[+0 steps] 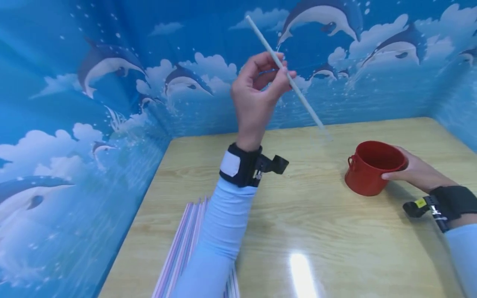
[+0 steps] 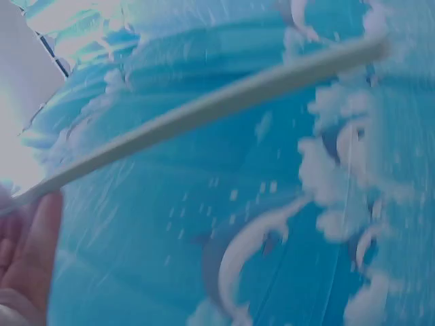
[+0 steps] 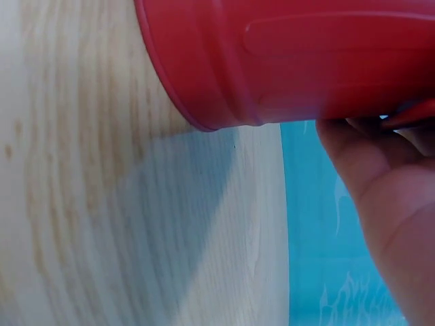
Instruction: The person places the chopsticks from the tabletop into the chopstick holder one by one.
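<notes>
Left hand [image 1: 257,89] pinches a light, bendy straw [image 1: 298,93] mid-length – right hand [image 1: 417,171] clasps the stiff red cup [image 1: 367,174]

The head camera is looking forward and down over both hands from well back; the left wrist camera is sitting close behind the left hand [image 2: 24,265], facing along the straw [image 2: 224,102]; the right wrist camera is pressing near the right hand [image 3: 391,204], sharing the red cup [image 3: 292,58] and the table [image 3: 102,204] with the head view.

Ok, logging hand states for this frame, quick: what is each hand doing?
Left hand: pinches the white straw, raised above the table.
Right hand: grips the red cup at its rim.
</notes>
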### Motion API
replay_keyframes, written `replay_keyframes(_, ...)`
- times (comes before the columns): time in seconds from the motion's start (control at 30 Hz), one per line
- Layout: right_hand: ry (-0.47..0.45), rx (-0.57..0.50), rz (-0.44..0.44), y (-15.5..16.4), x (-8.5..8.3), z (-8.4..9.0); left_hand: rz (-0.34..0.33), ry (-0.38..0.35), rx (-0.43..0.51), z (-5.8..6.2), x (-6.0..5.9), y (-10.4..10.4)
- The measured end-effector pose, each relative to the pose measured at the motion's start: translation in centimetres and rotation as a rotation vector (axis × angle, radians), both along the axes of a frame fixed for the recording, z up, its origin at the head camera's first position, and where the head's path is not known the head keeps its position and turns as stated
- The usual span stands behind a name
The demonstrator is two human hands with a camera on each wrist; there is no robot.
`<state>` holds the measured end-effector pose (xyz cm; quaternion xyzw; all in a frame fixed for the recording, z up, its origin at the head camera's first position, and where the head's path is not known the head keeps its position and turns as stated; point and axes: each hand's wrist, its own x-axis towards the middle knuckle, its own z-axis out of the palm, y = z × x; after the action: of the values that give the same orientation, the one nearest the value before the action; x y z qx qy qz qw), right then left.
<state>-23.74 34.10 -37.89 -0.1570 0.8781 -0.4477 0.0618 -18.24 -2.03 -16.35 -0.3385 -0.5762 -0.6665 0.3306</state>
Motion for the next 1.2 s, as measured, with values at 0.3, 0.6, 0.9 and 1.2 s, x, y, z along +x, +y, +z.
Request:
replay_keyframes(0.3,0.004,-0.059,0.049,-1.1,-0.3,0.0,0.071,0.147,-0.064,-1.4,-2.2,6.4)
replay_keyframes(0.6,0.008,-0.077,0.078,-1.4,-0.3,0.2,0.182,-0.057,-0.372,-8.3,-4.5,11.5)
replay_keyframes(0.9,0.011,-0.125,0.091,-1.2,0.1,-0.2,0.178,-0.131,-0.495,-12.9,-6.2,13.3)
replay_keyframes(1.2,-0.003,-0.092,0.057,-0.5,0.7,0.3,0.169,-0.204,-0.567,-14.9,-6.6,14.6)
